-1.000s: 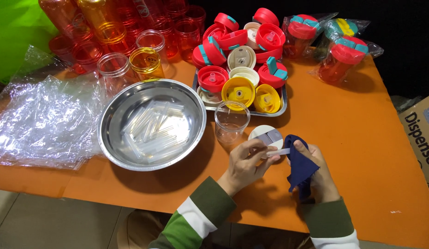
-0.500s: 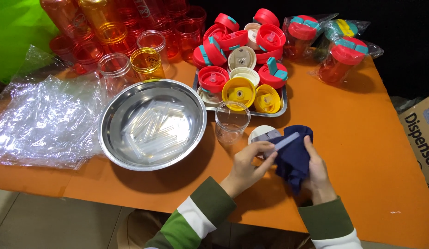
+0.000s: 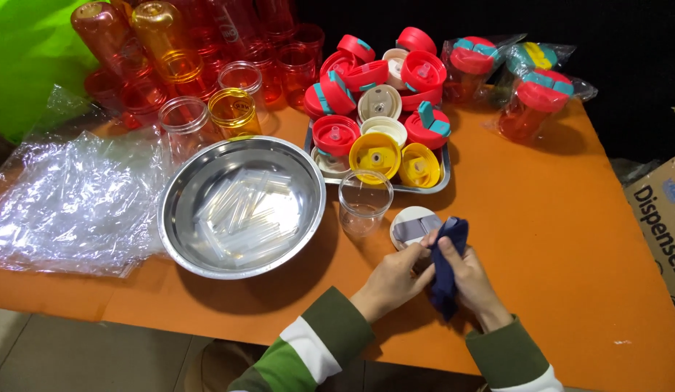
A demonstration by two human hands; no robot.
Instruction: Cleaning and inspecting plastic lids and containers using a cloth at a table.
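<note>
Both hands [image 3: 432,279] around dark cloth [image 3: 446,272] (tabletop).

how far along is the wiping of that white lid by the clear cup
Done: nothing visibly finished near the hands. In hand: the right hand presses a dark blue cloth against the white lid, which the left hand steadies. Left: the clear cup stands open and lidless; many lids fill the metal tray.

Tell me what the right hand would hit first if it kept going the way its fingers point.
Probably the white lid: the right hand, holding the blue cloth, points up-left at it. Past that stands the clear cup. Depth is hard to judge.
</note>
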